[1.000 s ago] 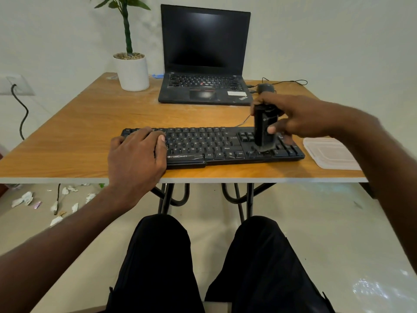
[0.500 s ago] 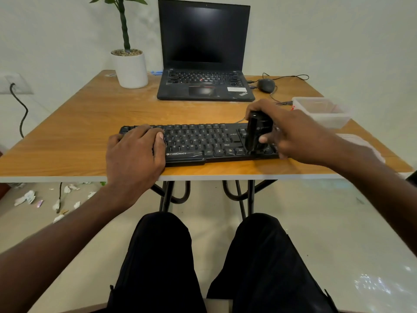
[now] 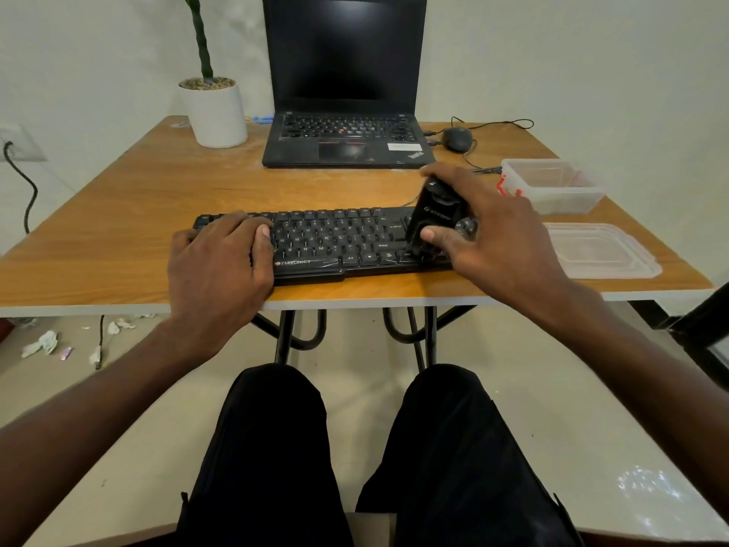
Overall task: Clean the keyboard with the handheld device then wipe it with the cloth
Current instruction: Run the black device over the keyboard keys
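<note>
Your right hand (image 3: 489, 238) grips the black handheld device (image 3: 434, 219), fingers curled round it, nozzle on the keyboard (image 3: 339, 242) at its right end. Your left hand (image 3: 221, 266) rests flat on the left keys, fingers together.

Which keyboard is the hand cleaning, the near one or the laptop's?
The near, separate black keyboard: the right hand holds the handheld device on it. The laptop sits untouched behind.

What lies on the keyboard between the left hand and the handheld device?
In the head view, only bare black keys of the keyboard lie between the left hand and the handheld device, which the right hand grips.
</note>
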Demonstrator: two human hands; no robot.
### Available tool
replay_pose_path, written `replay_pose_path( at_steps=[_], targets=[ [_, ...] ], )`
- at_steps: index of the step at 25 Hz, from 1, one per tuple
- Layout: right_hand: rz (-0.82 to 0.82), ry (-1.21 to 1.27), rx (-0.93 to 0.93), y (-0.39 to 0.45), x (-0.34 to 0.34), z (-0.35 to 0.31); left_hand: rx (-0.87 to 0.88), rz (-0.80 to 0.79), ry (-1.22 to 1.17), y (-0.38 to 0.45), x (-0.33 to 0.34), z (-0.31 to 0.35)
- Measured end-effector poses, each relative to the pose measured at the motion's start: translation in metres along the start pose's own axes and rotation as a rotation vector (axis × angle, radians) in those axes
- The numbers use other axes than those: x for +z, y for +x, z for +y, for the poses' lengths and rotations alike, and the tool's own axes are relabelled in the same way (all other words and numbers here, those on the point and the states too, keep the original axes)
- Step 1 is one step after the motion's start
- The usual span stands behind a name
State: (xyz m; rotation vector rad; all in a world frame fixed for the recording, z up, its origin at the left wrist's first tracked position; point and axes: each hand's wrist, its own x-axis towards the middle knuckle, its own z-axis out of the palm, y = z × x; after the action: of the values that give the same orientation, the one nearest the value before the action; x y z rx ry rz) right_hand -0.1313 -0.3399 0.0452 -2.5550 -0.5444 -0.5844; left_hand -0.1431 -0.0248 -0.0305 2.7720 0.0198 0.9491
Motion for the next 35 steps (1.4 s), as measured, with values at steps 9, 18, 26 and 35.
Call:
replay_pose_path(
  at_steps=[9,18,26,35],
  targets=[
    [-0.060,-0.105,0.011,0.004,-0.005,0.001,0.000,0.002,0.000,0.002,0.002,0.000],
    [-0.031,-0.172,-0.006,0.007,-0.004,-0.001,-0.007,-0.011,-0.015,0.001,0.002,-0.001],
    [-0.057,-0.174,0.049,0.008,-0.015,0.004,-0.010,0.005,-0.013,0.000,0.001,0.000],
    [-0.016,-0.009,0.130,0.009,-0.010,0.020,0.002,0.001,-0.015,0.000,0.000,0.001]
  ],
)
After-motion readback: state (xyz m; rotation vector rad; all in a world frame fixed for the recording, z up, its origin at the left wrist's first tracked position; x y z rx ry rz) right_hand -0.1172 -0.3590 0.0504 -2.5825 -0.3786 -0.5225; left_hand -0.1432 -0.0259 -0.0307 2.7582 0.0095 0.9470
